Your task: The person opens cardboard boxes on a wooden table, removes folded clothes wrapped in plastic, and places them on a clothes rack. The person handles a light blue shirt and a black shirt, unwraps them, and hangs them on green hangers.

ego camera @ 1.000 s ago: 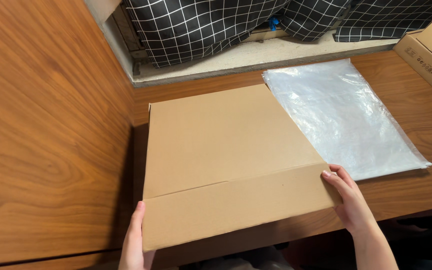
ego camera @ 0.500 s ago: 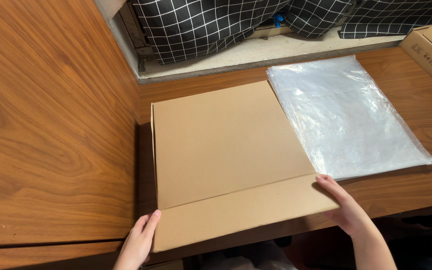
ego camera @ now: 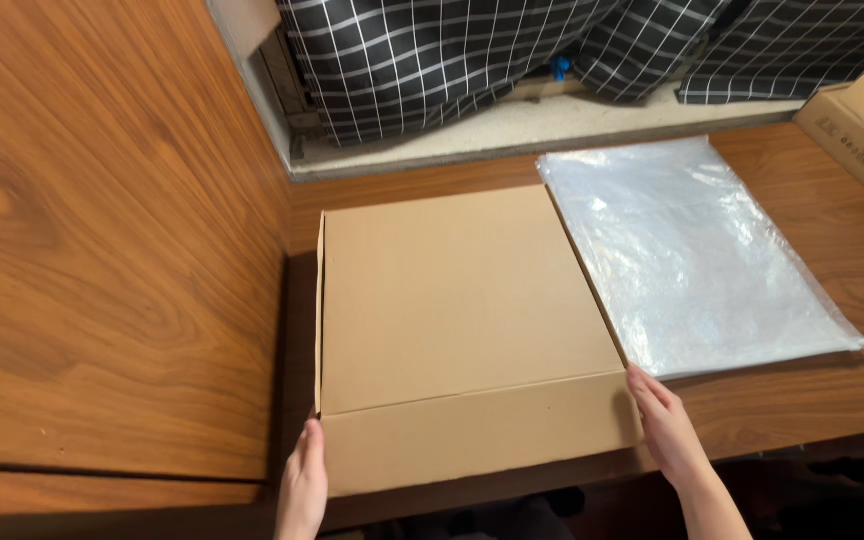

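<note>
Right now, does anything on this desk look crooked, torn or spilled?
Nothing stands out. The flat cardboard box lies intact between the left hand and right hand, and the clear plastic bag beside it lies flat, only wrinkled.

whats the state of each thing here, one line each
flat brown cardboard box: closed, lying flat on the wooden table, near flap folded down
clear plastic bag: flat, empty-looking, beside the box's right edge
left hand: open, against the box's near left corner
right hand: open, fingers at the box's near right corner
black checked cloth: hanging bunched over the ledge
</note>
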